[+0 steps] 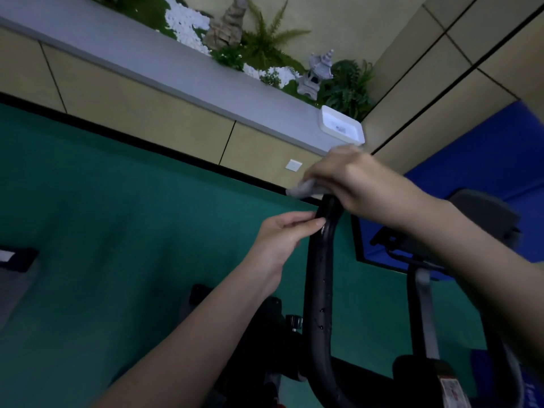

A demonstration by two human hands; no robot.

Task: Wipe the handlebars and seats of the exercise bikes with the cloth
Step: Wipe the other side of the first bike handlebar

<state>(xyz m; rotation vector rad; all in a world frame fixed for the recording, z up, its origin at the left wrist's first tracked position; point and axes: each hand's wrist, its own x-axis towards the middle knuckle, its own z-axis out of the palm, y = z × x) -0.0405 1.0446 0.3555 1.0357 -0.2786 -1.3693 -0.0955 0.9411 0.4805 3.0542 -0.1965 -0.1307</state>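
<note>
**Cloth at the handlebar tip**

Right hand [357, 184] is closed over the pale cloth [303, 188], mostly hidden under the fingers, at the tip of the black handlebar [319, 278]. Just below, left hand [282, 237] pinches the bar. A sticker [452, 391] below the right forearm is unreadable.

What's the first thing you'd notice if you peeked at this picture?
Two bare hands meet at the middle on a black handlebar: the right hand presses a pale cloth on its tip, and the left hand pinches the bar just below. Water drops shine down the bar. Up top, a ledge holds ferns, white pebbles and a little stone pagoda, with a white tray beside it.
</note>
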